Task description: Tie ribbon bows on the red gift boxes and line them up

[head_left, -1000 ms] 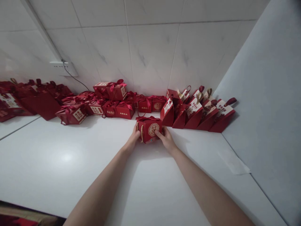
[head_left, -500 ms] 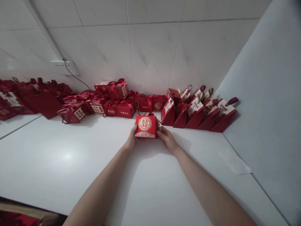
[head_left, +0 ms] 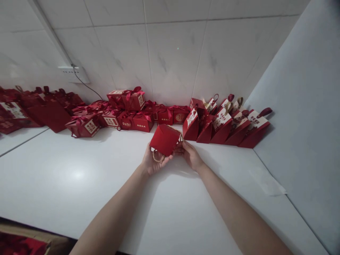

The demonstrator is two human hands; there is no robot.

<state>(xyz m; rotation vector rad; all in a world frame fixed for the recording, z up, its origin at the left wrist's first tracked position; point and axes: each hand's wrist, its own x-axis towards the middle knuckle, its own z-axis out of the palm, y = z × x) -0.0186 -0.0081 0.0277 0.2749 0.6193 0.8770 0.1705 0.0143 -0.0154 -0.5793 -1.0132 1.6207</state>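
Curled left hand (head_left: pixel 152 162) cups smooth red card box (head_left: pixel 164 139), right hand (head_left: pixel 190 155) pinching its edge

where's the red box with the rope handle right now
In the head view, the red box is near the middle, between the left hand and right hand, in front of the ribboned boxes.

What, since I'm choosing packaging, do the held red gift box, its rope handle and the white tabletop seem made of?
Red gift box: probably thin cardboard, smooth, faintly satiny; flat faces and crisp edges suggest it. Rope handle: likely twisted cord, gold-toned; spiral strands show, but the fibre is unclear. White tabletop: perhaps laminate or painted board, semi-glossy; it throws back a soft glare.
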